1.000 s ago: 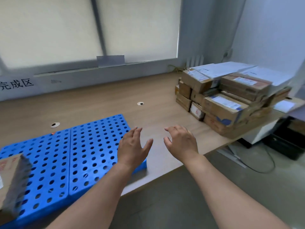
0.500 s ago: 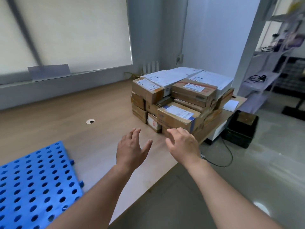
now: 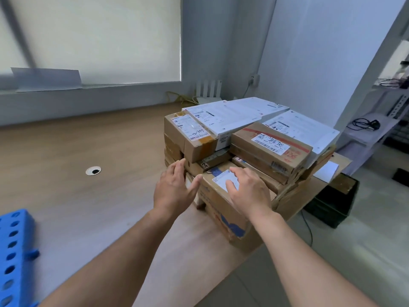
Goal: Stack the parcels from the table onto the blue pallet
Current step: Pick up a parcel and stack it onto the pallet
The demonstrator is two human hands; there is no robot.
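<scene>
The parcels (image 3: pixel 270 149) sit in a pile on the right end of the table (image 3: pixel 88 207). The box to take is the near box (image 3: pixel 221 218), brown with blue print, at the front of the pile and close to the table's near edge. Its long side runs away from the person and leans a little to the left as it goes far.

The left hand (image 3: pixel 174 189) is at the left side of this box. Its fingers are straight and it grips nothing; the thumb is right at the box's top left edge. The right hand (image 3: pixel 247 189) lies on top of the box, partly over the white label (image 3: pixel 221 181). Its fingers are loose and do not grip.

Both hands are at the box, one on each side of its long line, so it looks like a two-hand lift comes next.

The blue pallet (image 3: pixel 13 251) is well apart, at the far left and near. I think the box must swing left to get there.
</scene>
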